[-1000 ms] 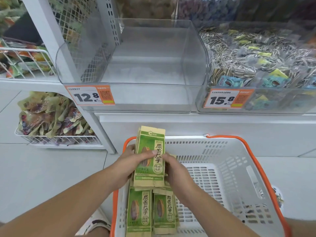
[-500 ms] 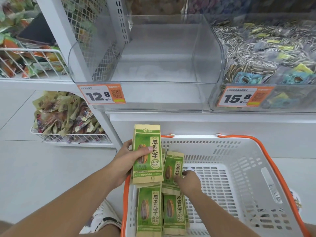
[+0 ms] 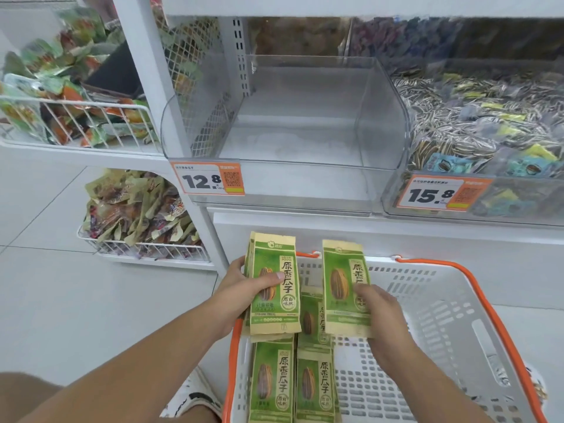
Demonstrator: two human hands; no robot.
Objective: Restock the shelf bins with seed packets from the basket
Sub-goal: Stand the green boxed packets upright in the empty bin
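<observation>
My left hand [image 3: 244, 288] grips a small stack of green seed packets [image 3: 273, 276] upright over the near-left corner of the white basket [image 3: 442, 325] with orange rim. My right hand [image 3: 377, 306] pinches another green seed packet [image 3: 341, 279] lifted above the basket, beside the stack. More green packets [image 3: 293, 383] lie in the basket's left side. Above stands an empty clear shelf bin [image 3: 381, 129] with a 12.8 price tag [image 3: 209, 178].
To the right, a clear bin [image 3: 488, 209] tagged 15.8 holds striped seed packets. White wire baskets [image 3: 100, 117] of snack bags hang at the left, one lower [image 3: 146, 248] near the floor. A white shelf post [image 3: 146, 96] stands left of the empty bin. My shoe [image 3: 195, 398] rests on grey tiles.
My right hand has picked a packet out of the basket and raised it beside the stack. My left hand keeps its stack. The view has tilted up slightly.
</observation>
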